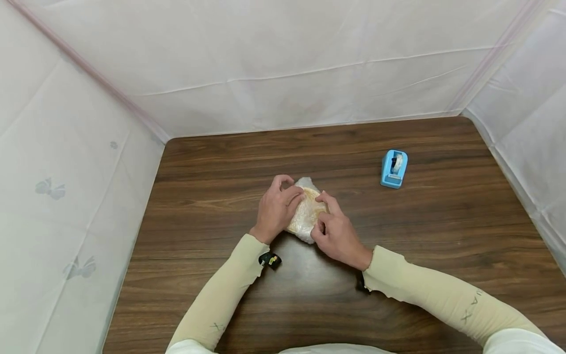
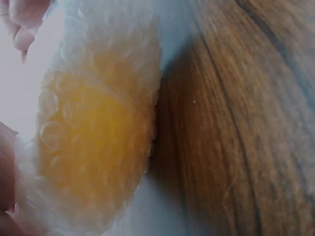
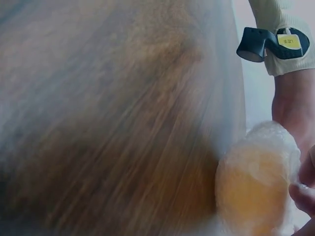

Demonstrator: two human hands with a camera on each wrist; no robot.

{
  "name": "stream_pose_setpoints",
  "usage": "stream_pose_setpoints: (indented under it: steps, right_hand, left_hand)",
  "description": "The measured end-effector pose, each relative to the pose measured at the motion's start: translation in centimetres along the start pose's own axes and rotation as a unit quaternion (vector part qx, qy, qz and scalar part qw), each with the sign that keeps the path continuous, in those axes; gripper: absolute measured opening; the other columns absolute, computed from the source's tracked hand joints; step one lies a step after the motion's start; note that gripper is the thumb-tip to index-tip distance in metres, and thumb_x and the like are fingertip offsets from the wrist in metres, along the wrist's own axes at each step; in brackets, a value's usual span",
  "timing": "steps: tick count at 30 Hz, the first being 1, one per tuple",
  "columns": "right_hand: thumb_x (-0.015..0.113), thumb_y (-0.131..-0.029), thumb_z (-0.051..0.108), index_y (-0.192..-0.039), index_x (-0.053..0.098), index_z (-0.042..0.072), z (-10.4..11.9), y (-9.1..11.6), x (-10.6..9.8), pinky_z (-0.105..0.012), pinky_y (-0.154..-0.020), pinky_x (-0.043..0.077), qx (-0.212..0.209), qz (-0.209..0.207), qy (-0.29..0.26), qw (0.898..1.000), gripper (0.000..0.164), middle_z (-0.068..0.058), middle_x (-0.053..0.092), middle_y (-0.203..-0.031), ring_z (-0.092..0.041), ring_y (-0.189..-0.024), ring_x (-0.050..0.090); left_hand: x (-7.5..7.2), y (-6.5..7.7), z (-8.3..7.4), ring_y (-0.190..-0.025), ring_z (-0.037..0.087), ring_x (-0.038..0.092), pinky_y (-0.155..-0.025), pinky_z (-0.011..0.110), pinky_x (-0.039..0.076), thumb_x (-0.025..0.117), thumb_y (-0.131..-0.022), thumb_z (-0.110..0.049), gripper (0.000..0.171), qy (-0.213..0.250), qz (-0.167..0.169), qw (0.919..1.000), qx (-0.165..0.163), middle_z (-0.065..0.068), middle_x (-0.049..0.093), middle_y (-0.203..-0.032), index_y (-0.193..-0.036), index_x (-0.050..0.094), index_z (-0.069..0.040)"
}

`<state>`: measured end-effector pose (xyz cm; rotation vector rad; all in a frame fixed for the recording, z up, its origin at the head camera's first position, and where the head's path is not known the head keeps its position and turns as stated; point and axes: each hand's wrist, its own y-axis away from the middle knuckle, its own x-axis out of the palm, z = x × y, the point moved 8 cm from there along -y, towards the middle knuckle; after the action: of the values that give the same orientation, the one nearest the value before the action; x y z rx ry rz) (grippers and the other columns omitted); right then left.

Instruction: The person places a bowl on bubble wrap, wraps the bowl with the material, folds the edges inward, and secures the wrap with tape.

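Note:
A small package in clear bubble wrap (image 1: pixel 306 212), with something yellow-orange inside, sits on the table between the two hands. My left hand (image 1: pixel 275 207) grips it from the left, thumb and index finger meeting on its upper face. From the right, my right hand (image 1: pixel 339 237) holds the package with bent fingers, index finger near the far part and thumb at the near right edge. Close up in the left wrist view, the bubbles of the wrap (image 2: pixel 98 137) cover a rounded yellow side. The right wrist view shows the package's other side (image 3: pixel 253 189) beside fingertips (image 3: pixel 303 196).
A light blue tape dispenser (image 1: pixel 394 169) with a roll in it stands at the back right of the dark wooden table (image 1: pixel 212 196). White sheeting (image 1: pixel 283 59) rises behind the table and on both sides.

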<state>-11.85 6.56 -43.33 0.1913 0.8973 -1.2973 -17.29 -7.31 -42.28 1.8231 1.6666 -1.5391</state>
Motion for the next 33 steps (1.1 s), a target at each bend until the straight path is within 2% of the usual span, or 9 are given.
stream_pose_setpoints:
  steps: [4,7,9,12,14,21,25,29,33]
  right_hand:
    - [0.062,-0.082,0.002,-0.062,0.049,0.014,-0.2,0.0,-0.1,-0.028,-0.065,0.051,0.011,0.013,0.022,1.0,0.027,-0.022,0.057,-0.141,-0.033,-0.112,0.071]
    - [0.064,-0.085,0.005,-0.076,0.057,0.01,-0.4,-0.2,0.0,-0.03,-0.067,0.05,0.019,0.031,0.038,0.999,0.012,-0.02,0.055,-0.142,-0.024,-0.087,0.068]
    - [0.064,-0.088,0.009,-0.094,0.064,0.005,-0.4,-0.4,0.1,-0.037,-0.081,0.056,0.016,0.044,0.052,0.998,0.007,-0.021,0.052,-0.145,-0.027,-0.099,0.066]
    - [0.061,-0.096,0.018,-0.13,0.064,0.003,-0.4,-0.6,0.4,-0.052,-0.104,0.052,-0.006,0.067,0.081,0.994,0.038,-0.024,0.045,-0.153,-0.037,-0.126,0.058]
    - [0.056,-0.1,0.022,-0.144,0.059,0.006,-0.3,-0.5,0.7,-0.057,-0.113,0.047,-0.03,0.077,0.106,0.991,0.047,-0.026,0.043,-0.156,-0.042,-0.141,0.048]
    - [0.05,-0.105,0.031,-0.138,0.066,0.005,-0.2,-0.3,1.4,-0.053,-0.11,0.05,-0.088,0.086,0.187,0.975,0.045,-0.025,0.048,-0.153,-0.042,-0.138,0.048]
    - [0.05,-0.106,0.037,-0.137,0.067,0.005,-0.4,-0.3,1.7,-0.052,-0.11,0.05,-0.085,0.098,0.205,0.97,0.048,-0.024,0.048,-0.153,-0.041,-0.138,0.048]
    - [0.05,-0.106,0.038,-0.137,0.067,0.005,-0.5,-0.2,1.9,-0.052,-0.109,0.051,-0.075,0.103,0.203,0.971,0.049,-0.023,0.048,-0.153,-0.041,-0.138,0.047]
    - [0.053,-0.105,0.038,-0.136,0.067,0.005,-0.5,-0.2,1.7,-0.052,-0.106,0.053,-0.077,0.097,0.205,0.971,0.048,-0.024,0.049,-0.152,-0.041,-0.138,0.048]
  left_hand:
    - [0.1,-0.2,0.0,-0.092,0.027,0.067,-0.073,0.041,0.058,0.076,-0.096,-0.021,0.009,-0.005,-0.001,1.0,0.004,0.012,0.071,-0.123,-0.1,0.082,-0.015]
    - [0.3,-0.4,0.1,-0.097,0.028,0.064,-0.08,0.04,0.057,0.077,-0.095,-0.021,0.01,-0.008,0.01,0.9998,0.013,0.008,0.075,-0.117,-0.099,0.083,-0.015]
    - [0.3,-0.5,0.2,-0.097,0.028,0.062,-0.08,0.039,0.055,0.079,-0.093,-0.022,0.011,0.002,0.015,0.9998,0.015,0.008,0.076,-0.115,-0.1,0.083,-0.014]
    - [0.5,-0.5,0.5,-0.099,0.028,0.061,-0.084,0.04,0.053,0.081,-0.091,-0.022,0.017,0.028,0.018,0.9994,0.01,0.007,0.076,-0.114,-0.105,0.08,-0.012]
    - [0.5,-0.5,0.7,-0.101,0.028,0.062,-0.088,0.041,0.052,0.083,-0.089,-0.021,0.023,0.045,0.018,0.9988,0.003,0.008,0.076,-0.114,-0.107,0.076,-0.009]
    - [0.6,-0.6,0.8,-0.103,0.028,0.059,-0.09,0.042,0.051,0.082,-0.09,-0.023,0.014,0.057,0.023,0.998,-0.014,0.008,0.072,-0.114,-0.087,0.077,-0.011]
    - [0.2,-0.3,0.6,-0.105,0.029,0.059,-0.091,0.042,0.051,0.076,-0.097,-0.026,0.018,0.037,0.02,0.9989,-0.018,0.01,0.07,-0.118,-0.093,0.083,-0.009]
    - [-0.9,1.3,0.0,-0.116,0.034,0.06,-0.094,0.049,0.051,0.07,-0.101,-0.028,0.023,0.004,0.011,0.9996,-0.025,0.012,0.069,-0.129,-0.1,0.084,-0.01]
    - [-1.4,3.8,-0.4,-0.132,0.04,0.055,-0.094,0.058,0.051,0.068,-0.101,-0.033,0.027,-0.039,0.049,0.9977,-0.025,0.013,0.06,-0.148,-0.116,0.081,-0.016]
